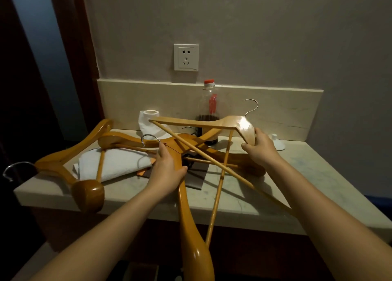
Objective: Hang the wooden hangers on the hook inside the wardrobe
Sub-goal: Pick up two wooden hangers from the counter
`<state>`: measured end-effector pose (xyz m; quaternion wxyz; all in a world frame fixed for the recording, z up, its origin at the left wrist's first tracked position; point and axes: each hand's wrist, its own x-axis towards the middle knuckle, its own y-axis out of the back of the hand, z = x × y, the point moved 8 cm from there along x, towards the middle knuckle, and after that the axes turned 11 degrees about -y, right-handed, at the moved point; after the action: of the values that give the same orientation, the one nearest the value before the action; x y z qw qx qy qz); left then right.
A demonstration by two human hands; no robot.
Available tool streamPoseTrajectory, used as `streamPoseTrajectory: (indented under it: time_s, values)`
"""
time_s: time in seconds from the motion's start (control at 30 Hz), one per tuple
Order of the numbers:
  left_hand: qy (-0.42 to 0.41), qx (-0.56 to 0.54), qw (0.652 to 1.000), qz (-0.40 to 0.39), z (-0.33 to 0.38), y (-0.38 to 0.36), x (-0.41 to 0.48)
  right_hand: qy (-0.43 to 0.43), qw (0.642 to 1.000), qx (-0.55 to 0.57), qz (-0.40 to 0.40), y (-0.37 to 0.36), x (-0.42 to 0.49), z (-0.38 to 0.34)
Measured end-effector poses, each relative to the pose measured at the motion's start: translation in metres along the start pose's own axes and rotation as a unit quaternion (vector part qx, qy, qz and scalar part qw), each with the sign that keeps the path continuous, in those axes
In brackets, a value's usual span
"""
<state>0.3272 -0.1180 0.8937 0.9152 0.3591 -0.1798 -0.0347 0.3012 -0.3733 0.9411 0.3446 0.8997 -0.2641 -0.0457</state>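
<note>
At the left edge of the counter (318, 174) a hanger (61, 161) lies partly over a towel (118, 164). The left hand (167, 168) grasps the dark hanger (191, 227) at its middle, one arm jutting off the counter. A bottle (207, 110) stands behind. The right hand (261, 147) clasps one end of the pale hanger (201, 123), raised above the others.

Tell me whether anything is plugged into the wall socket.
No, the wall socket shows its bare slots, with no plug or cable in it.
</note>
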Motion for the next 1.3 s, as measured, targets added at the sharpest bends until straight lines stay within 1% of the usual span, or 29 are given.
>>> streamPoseTrajectory:
  time_s: [0.13, 0.2, 0.27, 0.4, 0.53, 0.57, 0.67, 0.73, 0.83, 0.9, 1.0, 1.07, 1.13, 1.2, 1.3]
  values:
    - [0.054, -0.094, 0.991, 0.073, -0.003, -0.004, -0.008, -0.012, 1.000, 0.021, -0.003, 0.009, -0.016, 0.016]
    - [0.080, -0.144, 0.981, 0.104, -0.004, -0.002, -0.012, -0.015, 0.999, 0.032, 0.001, 0.016, -0.022, 0.022]
    - [0.115, -0.206, 0.965, 0.114, -0.007, -0.004, -0.018, -0.022, 0.999, 0.048, -0.003, 0.021, -0.029, 0.028]
    - [0.159, -0.331, 0.924, 0.104, -0.002, -0.009, -0.034, -0.025, 0.998, 0.062, -0.004, 0.034, -0.041, 0.036]
    - [0.174, -0.471, 0.858, 0.110, 0.019, -0.007, -0.046, -0.029, 0.992, 0.120, -0.032, 0.045, -0.057, 0.044]
    - [0.175, -0.487, 0.849, 0.109, 0.026, -0.005, -0.049, -0.030, 0.989, 0.140, -0.047, 0.047, -0.063, 0.044]
    - [0.156, -0.484, 0.854, 0.105, 0.048, 0.000, -0.062, -0.041, 0.974, 0.201, -0.094, 0.051, -0.080, 0.048]
    - [0.143, -0.498, 0.849, 0.105, 0.062, 0.003, -0.072, -0.059, 0.958, 0.248, -0.130, 0.055, -0.091, 0.052]
    - [0.151, -0.544, 0.821, 0.090, 0.077, 0.003, -0.089, -0.079, 0.926, 0.325, -0.176, 0.061, -0.105, 0.057]
    - [0.157, -0.577, 0.798, 0.071, 0.085, 0.001, -0.100, -0.085, 0.917, 0.347, -0.178, 0.068, -0.115, 0.061]
    - [0.166, -0.598, 0.782, 0.060, 0.089, -0.001, -0.117, -0.094, 0.907, 0.368, -0.184, 0.074, -0.130, 0.066]
    - [0.170, -0.615, 0.767, 0.064, 0.087, 0.000, -0.127, -0.104, 0.901, 0.371, -0.199, 0.075, -0.141, 0.067]
    - [0.167, -0.627, 0.758, 0.063, 0.083, 0.005, -0.136, -0.118, 0.888, 0.386, -0.219, 0.073, -0.152, 0.068]
    - [0.158, -0.623, 0.764, 0.054, 0.078, 0.011, -0.145, -0.131, 0.870, 0.408, -0.244, 0.069, -0.163, 0.068]
    - [0.128, -0.586, 0.799, 0.039, 0.075, 0.022, -0.158, -0.123, 0.847, 0.440, -0.273, 0.064, -0.181, 0.062]
